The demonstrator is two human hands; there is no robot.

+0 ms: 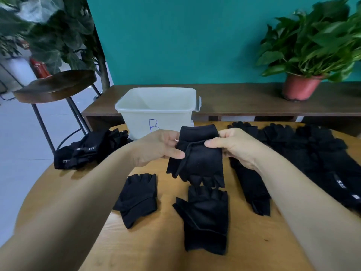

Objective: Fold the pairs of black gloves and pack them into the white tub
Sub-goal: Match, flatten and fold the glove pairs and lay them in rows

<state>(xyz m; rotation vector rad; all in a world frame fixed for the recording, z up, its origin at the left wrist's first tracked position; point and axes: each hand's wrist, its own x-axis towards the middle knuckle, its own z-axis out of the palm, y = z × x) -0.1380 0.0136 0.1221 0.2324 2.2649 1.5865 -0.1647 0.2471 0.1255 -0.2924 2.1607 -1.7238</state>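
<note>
**Held glove:** a black fingerless fabric glove (195,155), raised off the table between both hands. Its cuff end points away from the person and its cut finger ends hang down toward them. Whether it is one layer or a stacked pair cannot be told.

**Left hand:** the left hand (156,149) pinches the glove's left edge near the cuff, thumb on top.

**Right hand:** the right hand (234,147) pinches the opposite edge at the same height.

**Container:** the white translucent plastic tub (140,122), marked with a blue letter, stands open just beyond the hands. No glove shows inside it.

**Loose gloves:** two more black fingerless gloves (137,198) (205,218) lie flat on the wooden table (156,241), below the hands and nearer the person.

**Piles:** heaps of black gloves lie outboard of the left hand (88,151) and outboard of the right hand (312,153).

**Handling (judged):** the glove is light, limp and not fragile. It drapes where unsupported, and its matt cloth is unlikely to slip.

**Hold points (judged):** take it at both cuff corners to keep it spread, then press it flat to set a fold.
</note>
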